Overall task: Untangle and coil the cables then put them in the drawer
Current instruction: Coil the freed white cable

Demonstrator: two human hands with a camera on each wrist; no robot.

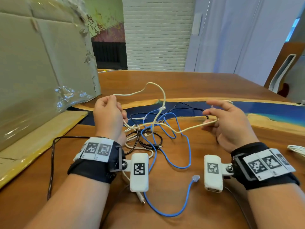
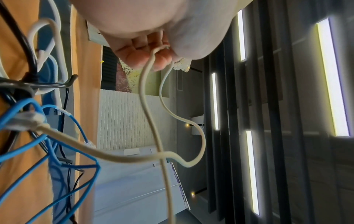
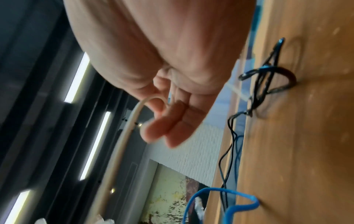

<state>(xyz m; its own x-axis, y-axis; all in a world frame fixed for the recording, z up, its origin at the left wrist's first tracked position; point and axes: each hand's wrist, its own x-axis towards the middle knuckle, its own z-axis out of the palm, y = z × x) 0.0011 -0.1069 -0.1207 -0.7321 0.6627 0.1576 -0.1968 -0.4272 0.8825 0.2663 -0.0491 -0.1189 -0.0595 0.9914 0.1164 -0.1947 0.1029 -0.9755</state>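
Note:
A beige cable (image 1: 189, 128) hangs in the air between both hands above a wooden table (image 1: 206, 83). My left hand (image 1: 109, 113) grips one stretch of it, and a loop rises beyond the fist. In the left wrist view the beige cable (image 2: 151, 121) runs out from under curled fingers (image 2: 145, 59). My right hand (image 1: 227, 123) holds the other stretch, with the index finger pointing out. In the right wrist view the beige cable (image 3: 124, 139) hooks round a finger (image 3: 159, 121). Below lies a tangle of a blue cable (image 1: 188, 146), a black cable (image 1: 145, 142) and a white cable (image 1: 140, 148).
A large cardboard box (image 1: 41, 71) stands at the left, with its flap (image 1: 41, 138) flat on the table. A coiled white cable (image 1: 297, 150) lies at the right edge. Another black lead (image 1: 52, 162) trails past my left forearm. No drawer is in view.

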